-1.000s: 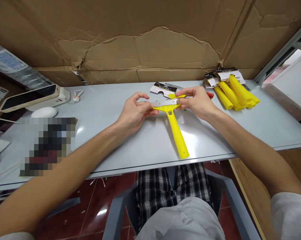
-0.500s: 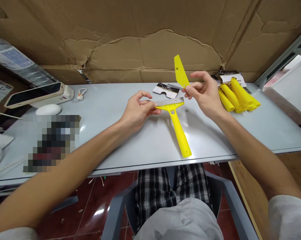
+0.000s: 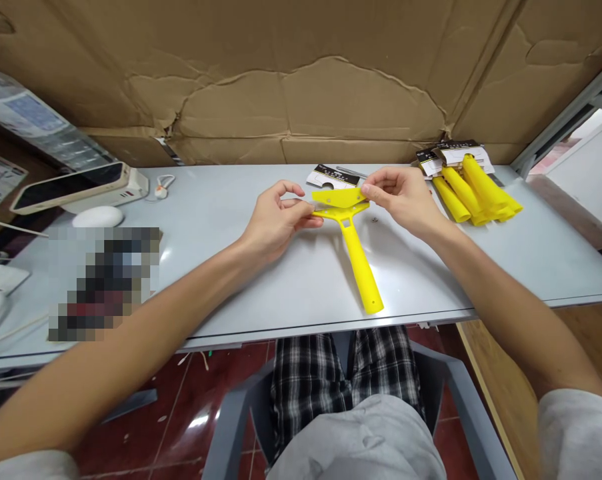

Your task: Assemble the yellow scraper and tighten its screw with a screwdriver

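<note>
Between thumb and fingers, my left hand point(image 3: 278, 217) pinches the left end of the yellow scraper's head. The scraper point(image 3: 361, 267) has a T shape, its handle pointing toward me over the table. My right hand point(image 3: 401, 200) is closed on the right end of a flat yellow cover plate point(image 3: 338, 197) with small holes. This plate lies level just over the scraper head and hides most of the metal blade; whether the two touch, I cannot tell. A tiny metal screw or nut point(image 3: 375, 220) rests on the table right of the head.
Behind the hands lie a black-and-white card point(image 3: 325, 177) and a thin metal tool point(image 3: 348, 172). Several yellow handles point(image 3: 481, 190) with cards are piled at right. A phone point(image 3: 68, 190) on a stand, a white mouse point(image 3: 98, 217) and cables occupy the left. Cardboard point(image 3: 311, 100) walls the back.
My right hand has come down and slightly left, turning the cover plate from upright to level above the blade. My left hand and the scraper have hardly moved.
</note>
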Tool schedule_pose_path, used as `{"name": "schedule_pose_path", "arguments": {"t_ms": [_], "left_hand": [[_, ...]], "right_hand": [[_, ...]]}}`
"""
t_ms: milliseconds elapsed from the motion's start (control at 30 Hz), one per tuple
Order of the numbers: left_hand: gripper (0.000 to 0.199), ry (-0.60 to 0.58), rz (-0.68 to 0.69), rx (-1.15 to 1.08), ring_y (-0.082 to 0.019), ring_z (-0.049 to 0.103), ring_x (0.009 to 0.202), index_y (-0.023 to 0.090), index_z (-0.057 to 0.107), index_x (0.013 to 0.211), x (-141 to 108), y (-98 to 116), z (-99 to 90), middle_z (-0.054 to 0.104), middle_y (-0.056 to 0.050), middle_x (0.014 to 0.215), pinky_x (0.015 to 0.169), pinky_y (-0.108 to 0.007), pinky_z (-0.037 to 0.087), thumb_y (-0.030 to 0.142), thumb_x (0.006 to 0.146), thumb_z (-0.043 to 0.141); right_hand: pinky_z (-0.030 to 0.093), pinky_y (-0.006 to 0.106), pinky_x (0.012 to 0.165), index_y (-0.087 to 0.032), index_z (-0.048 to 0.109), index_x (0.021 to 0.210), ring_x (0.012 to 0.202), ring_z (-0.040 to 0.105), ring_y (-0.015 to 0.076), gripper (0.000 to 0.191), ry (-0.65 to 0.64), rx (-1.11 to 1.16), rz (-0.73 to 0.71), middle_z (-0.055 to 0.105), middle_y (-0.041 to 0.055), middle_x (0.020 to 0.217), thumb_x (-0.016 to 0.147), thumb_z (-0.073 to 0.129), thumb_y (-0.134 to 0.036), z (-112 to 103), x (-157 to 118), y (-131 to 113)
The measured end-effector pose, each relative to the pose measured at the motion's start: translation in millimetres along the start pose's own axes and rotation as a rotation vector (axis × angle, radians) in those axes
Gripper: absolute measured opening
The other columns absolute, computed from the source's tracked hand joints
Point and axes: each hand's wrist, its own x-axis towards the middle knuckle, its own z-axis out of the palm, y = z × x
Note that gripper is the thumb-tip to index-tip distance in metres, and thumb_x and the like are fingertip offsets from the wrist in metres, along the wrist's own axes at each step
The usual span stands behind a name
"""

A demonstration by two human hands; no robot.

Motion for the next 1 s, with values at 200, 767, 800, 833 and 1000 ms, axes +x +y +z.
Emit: {"name": "schedule_pose_path", "arguments": {"t_ms": [200,767,800,833,1000], "left_hand": [[0.039,-0.015,0.041,0.001,-0.015,0.080,0.062,0.025,0.050,0.097,1,-3,-0.5,0.084,-0.002,0.077,0.069,-0.026,0.067,0.000,0.078,0.072],[0.013,-0.032,0.074,0.034,-0.014,0.079,0.069,0.014,0.078,0.084,-5,-4,3.6,0.083,-0.008,0.090,0.075,-0.028,0.071,0.002,0.085,0.071],[0.014,-0.030,0.069,0.035,-0.014,0.079,0.069,0.014,0.079,0.089,-5,-4,3.4,0.082,-0.007,0.089,0.075,-0.029,0.071,0.002,0.085,0.072],[0.019,-0.029,0.062,0.037,-0.014,0.079,0.067,0.014,0.080,0.097,-5,-4,3.3,0.082,-0.006,0.088,0.076,-0.029,0.072,0.002,0.085,0.072],[0.023,-0.031,0.053,0.029,-0.015,0.080,0.070,0.012,0.081,0.103,-5,-4,3.1,0.082,-0.008,0.091,0.073,-0.028,0.071,0.001,0.085,0.072]], "right_hand": [[0.066,0.036,0.086,-0.022,0.080,0.089,0.096,0.074,0.0210,0.027,0.033,-0.119,-0.004,0.080,0.0075,0.104,0.089,0.094,-0.045,7,-3,6],[0.074,0.038,0.075,-0.019,0.084,0.101,0.079,0.083,0.0227,0.030,-0.118,0.115,0.231,0.083,0.0066,0.089,0.083,0.102,-0.033,2,-4,-5],[0.074,0.039,0.076,-0.018,0.084,0.100,0.079,0.083,0.0229,0.028,-0.122,0.111,0.235,0.083,0.0070,0.090,0.083,0.102,-0.032,1,-4,-6],[0.074,0.039,0.078,-0.019,0.085,0.099,0.079,0.083,0.0230,0.026,-0.126,0.109,0.239,0.084,0.0073,0.090,0.083,0.102,-0.032,1,-4,-6],[0.075,0.040,0.081,-0.020,0.086,0.094,0.080,0.083,0.0225,0.017,-0.146,0.114,0.235,0.085,0.0075,0.093,0.086,0.099,-0.028,1,-4,-7]]}}
